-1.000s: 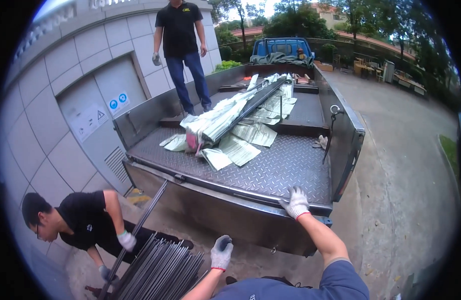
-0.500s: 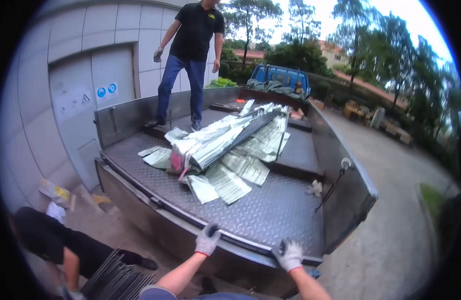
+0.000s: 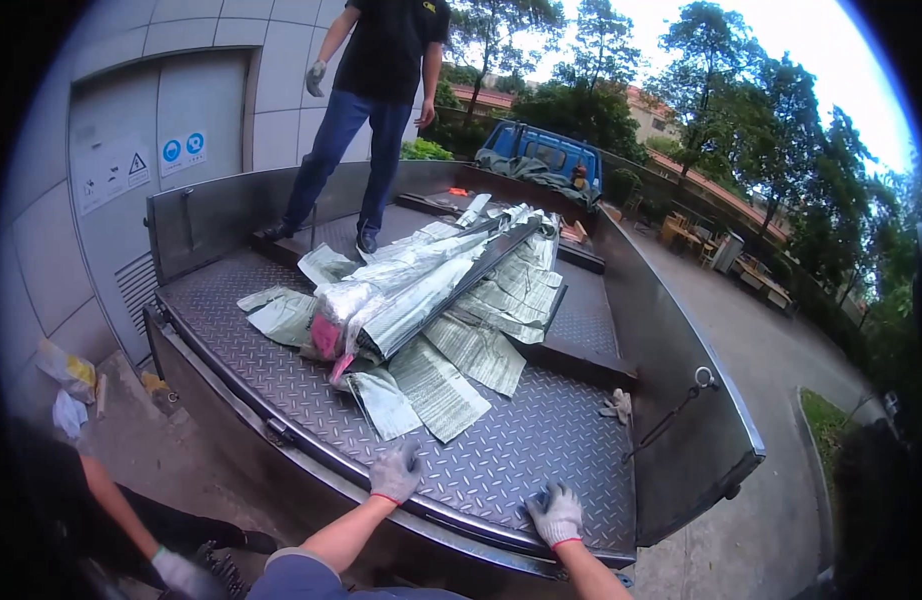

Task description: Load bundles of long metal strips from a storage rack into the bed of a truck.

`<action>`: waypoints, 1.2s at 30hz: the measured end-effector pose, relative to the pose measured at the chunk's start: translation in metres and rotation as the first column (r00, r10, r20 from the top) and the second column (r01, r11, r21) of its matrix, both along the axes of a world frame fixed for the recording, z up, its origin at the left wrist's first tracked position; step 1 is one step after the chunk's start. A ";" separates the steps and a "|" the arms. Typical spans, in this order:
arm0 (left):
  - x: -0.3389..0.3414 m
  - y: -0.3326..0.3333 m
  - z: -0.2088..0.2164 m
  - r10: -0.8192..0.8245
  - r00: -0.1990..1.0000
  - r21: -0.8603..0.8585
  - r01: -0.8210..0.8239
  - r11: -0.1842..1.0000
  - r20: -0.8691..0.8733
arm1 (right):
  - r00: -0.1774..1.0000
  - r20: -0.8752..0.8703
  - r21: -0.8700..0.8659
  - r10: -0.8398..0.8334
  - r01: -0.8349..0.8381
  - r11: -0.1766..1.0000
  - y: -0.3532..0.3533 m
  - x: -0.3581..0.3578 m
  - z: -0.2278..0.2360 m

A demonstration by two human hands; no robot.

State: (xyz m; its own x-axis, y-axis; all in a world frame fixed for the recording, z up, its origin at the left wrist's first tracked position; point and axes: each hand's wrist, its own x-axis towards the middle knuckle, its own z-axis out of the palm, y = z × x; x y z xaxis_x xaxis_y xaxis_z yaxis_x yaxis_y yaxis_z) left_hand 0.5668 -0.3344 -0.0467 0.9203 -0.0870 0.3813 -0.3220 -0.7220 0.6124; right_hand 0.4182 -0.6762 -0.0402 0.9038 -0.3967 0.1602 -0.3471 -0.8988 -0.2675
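I have both hands, in pale grey work gloves, on the rear edge of a truck bed [image 3: 501,440] of dark diamond-plate steel. My left hand [image 3: 397,472] lies on the plate just inside the edge, fingers pointing forward. To its right, my right hand [image 3: 555,514] is pressed on the plate with its fingers spread. Neither holds anything. Ahead of my left hand lies a long bundle of dark strips [image 3: 461,290], partly wrapped in clear film and pink wrap. Crumpled silvery sheets [image 3: 439,390] fan out beneath and around it.
A person [image 3: 386,110] stands on the bed at far left. Another person's gloved hand [image 3: 186,575] is at lower left, over dark rods [image 3: 221,568]. A steel side wall [image 3: 696,420] bounds the right, near a loose glove [image 3: 617,405]. The blue cab [image 3: 546,150] is far ahead.
My hands have moved forward from the bed's rear rim onto the plate. The view has come nearer the bundle. The lower-left person has shifted, and their gloved hand now shows over the rods.
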 end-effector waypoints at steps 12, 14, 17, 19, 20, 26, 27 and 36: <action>-0.001 -0.011 -0.004 0.117 0.993 0.000 -0.117 0.993 -0.014 | 0.992 -0.064 0.100 0.107 -0.100 0.990 0.002 0.062 -0.005; -0.002 -0.013 -0.002 0.112 0.994 0.023 -0.112 0.993 -0.011 | 0.994 -0.042 0.080 0.097 -0.093 0.992 0.002 0.059 -0.015; -0.003 -0.015 0.000 0.117 0.993 0.072 -0.115 0.991 -0.020 | 0.994 0.066 0.061 0.082 -0.086 0.994 0.005 0.058 -0.018; -0.004 -0.020 0.000 0.145 0.989 0.057 -0.143 0.988 -0.039 | 0.994 0.019 0.096 0.106 -0.107 0.990 -0.001 0.060 -0.013; -0.006 -0.020 0.000 0.142 0.989 0.073 -0.140 0.988 -0.032 | 0.994 0.023 0.080 0.111 -0.112 0.990 0.000 0.060 -0.016; -0.010 -0.028 0.003 0.175 0.984 0.166 -0.167 0.972 -0.034 | 0.992 0.080 0.075 0.102 -0.108 0.991 -0.002 0.060 -0.026; -0.011 -0.029 0.003 0.182 0.983 0.165 -0.174 0.971 -0.037 | 0.991 0.077 0.073 0.109 -0.115 0.991 -0.003 0.058 -0.025; -0.006 -0.016 -0.009 0.134 0.991 0.103 -0.131 0.986 -0.019 | 0.996 0.064 0.046 0.064 -0.067 0.997 0.005 0.059 -0.021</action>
State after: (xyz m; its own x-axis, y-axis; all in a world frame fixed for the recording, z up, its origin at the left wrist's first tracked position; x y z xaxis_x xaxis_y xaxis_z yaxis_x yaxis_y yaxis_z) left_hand 0.5612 -0.3507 -0.0557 0.9358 -0.0008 0.3526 -0.2044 -0.8161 0.5406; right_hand 0.4776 -0.6715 -0.0613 0.9170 -0.3454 0.1993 -0.2689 -0.9047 -0.3305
